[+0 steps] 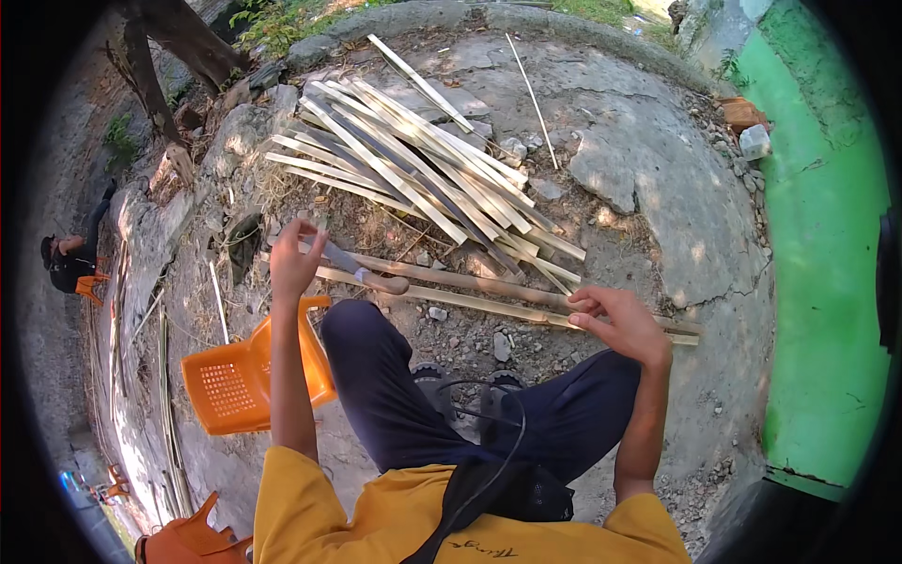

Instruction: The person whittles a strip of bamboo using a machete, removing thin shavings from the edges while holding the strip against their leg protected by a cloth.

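Note:
My left hand (pixel 296 258) is raised over the left part of the strips, its fingers curled at the blade end of a knife (pixel 383 283). The knife's grey blade slants down to a rounded wooden handle, which lies by my left knee. My right hand (pixel 624 325) closes thumb and fingers on a long bamboo strip (pixel 470 280) at its right part. A second, paler bamboo strip (pixel 498 308) runs alongside, nearer my feet. Just beyond lies a heap of split bamboo strips (pixel 423 155), pale and dark sides mixed.
An orange plastic chair (pixel 225 385) lies tipped at my left. Loose bamboo pieces (pixel 533 99) lie on cracked concrete farther off. A green wall (pixel 827 282) bounds the right side. At far left a person (pixel 70 258) sits on an orange chair. A cable hangs between my knees.

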A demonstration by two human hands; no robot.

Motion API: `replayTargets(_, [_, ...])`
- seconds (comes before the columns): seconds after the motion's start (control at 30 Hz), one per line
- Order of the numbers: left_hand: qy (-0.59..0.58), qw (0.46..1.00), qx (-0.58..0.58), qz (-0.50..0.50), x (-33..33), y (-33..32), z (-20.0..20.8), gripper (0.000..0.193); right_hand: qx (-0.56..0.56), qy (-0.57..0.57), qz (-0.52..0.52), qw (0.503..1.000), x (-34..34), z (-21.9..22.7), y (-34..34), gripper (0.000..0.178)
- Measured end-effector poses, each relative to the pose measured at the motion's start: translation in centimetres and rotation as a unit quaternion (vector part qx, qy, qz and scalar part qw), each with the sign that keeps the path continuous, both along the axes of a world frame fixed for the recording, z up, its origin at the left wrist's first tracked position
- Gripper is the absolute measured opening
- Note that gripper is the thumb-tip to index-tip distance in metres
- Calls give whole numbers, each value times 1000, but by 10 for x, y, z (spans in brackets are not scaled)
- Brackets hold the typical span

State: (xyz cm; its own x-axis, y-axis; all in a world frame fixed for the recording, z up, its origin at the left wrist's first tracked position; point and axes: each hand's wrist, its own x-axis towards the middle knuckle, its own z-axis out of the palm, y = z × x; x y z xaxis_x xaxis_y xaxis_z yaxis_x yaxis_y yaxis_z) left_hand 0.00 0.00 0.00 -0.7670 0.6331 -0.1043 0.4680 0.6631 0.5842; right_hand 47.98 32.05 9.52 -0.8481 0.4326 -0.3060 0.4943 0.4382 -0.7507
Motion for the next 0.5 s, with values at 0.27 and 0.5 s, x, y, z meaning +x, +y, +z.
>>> replayTargets(0.27, [453,800,-233,317,121,-266,2,75,70,6,124,990,-4,-31,12,45])
replayTargets(0.5, [255,847,1,467,57,-460,-9,74,49,-10,171,984,-19,-25,4,50])
